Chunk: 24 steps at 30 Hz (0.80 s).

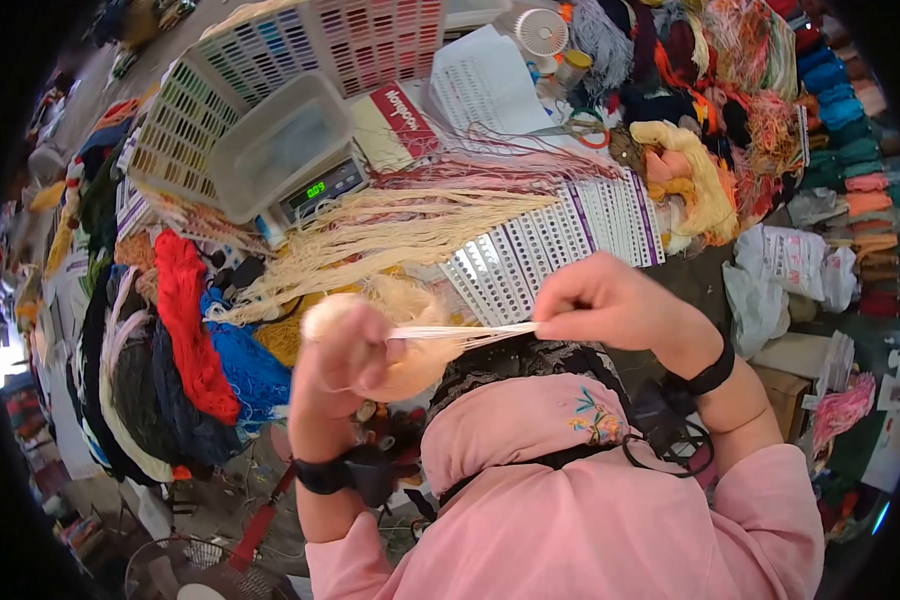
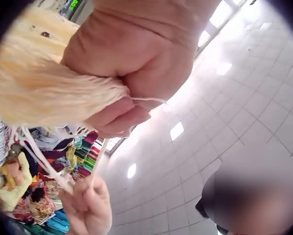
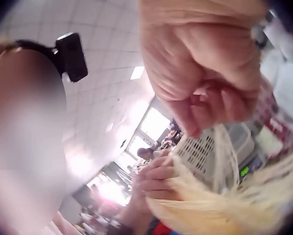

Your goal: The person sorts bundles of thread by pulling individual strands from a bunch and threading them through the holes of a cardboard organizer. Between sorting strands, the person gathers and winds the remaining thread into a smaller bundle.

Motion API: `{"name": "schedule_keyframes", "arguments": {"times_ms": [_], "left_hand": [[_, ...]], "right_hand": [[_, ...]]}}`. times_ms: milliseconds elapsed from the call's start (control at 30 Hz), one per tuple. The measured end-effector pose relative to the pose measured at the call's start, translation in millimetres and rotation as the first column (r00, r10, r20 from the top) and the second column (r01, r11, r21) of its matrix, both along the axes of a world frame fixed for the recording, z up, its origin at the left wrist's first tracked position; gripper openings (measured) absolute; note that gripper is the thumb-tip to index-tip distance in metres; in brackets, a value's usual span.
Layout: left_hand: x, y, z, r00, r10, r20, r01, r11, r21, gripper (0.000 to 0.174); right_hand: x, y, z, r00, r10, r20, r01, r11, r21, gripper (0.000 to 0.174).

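A pale cream yarn hank hangs from my left hand, whose fingers curl round it. In the left wrist view the hank fills the left side and the left hand grips its end. My right hand pinches several thin cream strands, stretched taut between the two hands. The right wrist view has the right hand above, its curled fingers holding strands that run down to the hank.
Cream strands lie across the table beside punched cards. Behind them are a scale with a plastic bin and colour charts. Red yarn and blue yarn hang at the left; bags lie right.
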<state>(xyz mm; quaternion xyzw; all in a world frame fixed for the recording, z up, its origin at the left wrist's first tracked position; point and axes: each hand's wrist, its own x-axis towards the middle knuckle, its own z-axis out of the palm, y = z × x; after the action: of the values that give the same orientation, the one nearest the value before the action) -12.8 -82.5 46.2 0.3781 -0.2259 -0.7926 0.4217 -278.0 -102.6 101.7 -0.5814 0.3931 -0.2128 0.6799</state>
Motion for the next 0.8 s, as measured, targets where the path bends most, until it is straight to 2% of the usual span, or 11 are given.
{"name": "schedule_keyframes", "arguments": {"times_ms": [67,133,200,433,533,600,633,667,700,733,800], "left_hand": [[29.4,-5.4,-21.6,0.96,0.262,0.095,-0.267,0.963,0.038,0.019],[57.6,-9.4,-28.2,0.505,0.406,-0.761,-0.273,0.912,0.306,0.019],[105.0,-0.1,-57.4,0.48,0.496,-0.724,-0.393,0.859,0.328,0.018],[274.6,48.7,-66.3,0.448,0.816,0.365,-0.835,0.528,-0.155,0.02],[236.9,-7.3,-66.1,0.622,0.782,0.018,-0.779,0.622,-0.077,0.022],[150.2,-60.8,-99.8,0.734,0.666,-0.136,-0.669,0.743,0.028,0.021],[80.3,-87.0,-128.0,0.773,0.613,-0.161,-0.609,0.789,0.081,0.019],[14.4,-108.8,-158.3,0.813,0.563,-0.15,-0.549,0.826,0.127,0.019],[-51.2,-124.5,-188.0,0.857,0.5,-0.129,-0.472,0.859,0.198,0.021],[-137.5,-139.7,-187.0,0.857,0.498,0.134,-0.516,0.824,0.235,0.02],[-229.4,-158.5,-207.5,0.95,0.308,0.057,-0.299,0.839,0.454,0.018]], "right_hand": [[-30.6,-2.0,-2.6,0.867,-0.208,0.453,0.152,0.976,0.158,0.005],[-83.3,-14.4,-13.5,0.498,-0.462,0.734,0.132,0.877,0.462,0.005],[-147.4,-24.5,-36.6,0.093,-0.628,0.772,-0.004,0.776,0.631,0.006],[-578.7,-38.3,-160.3,0.141,-0.908,0.396,0.988,0.153,-0.002,0.008],[-569.2,-66.0,-112.8,-0.047,-0.828,0.559,0.999,-0.032,0.036,0.003],[-516.8,-91.1,-142.8,0.383,-0.898,0.218,0.86,0.26,-0.439,0.009],[-446.3,-104.3,-139.3,0.268,-0.876,-0.402,0.273,0.469,-0.84,0.013],[-403.5,-110.5,-173.0,0.228,-0.97,-0.078,0.881,0.24,-0.407,0.013],[-413.2,-113.8,-236.1,0.535,-0.776,-0.334,0.331,0.556,-0.762,0.013],[-372.8,-121.2,-254.0,0.576,-0.798,-0.177,0.786,0.6,-0.15,0.012],[-330.8,-128.3,-297.5,0.665,-0.668,-0.334,0.624,0.743,-0.243,0.006]]}}
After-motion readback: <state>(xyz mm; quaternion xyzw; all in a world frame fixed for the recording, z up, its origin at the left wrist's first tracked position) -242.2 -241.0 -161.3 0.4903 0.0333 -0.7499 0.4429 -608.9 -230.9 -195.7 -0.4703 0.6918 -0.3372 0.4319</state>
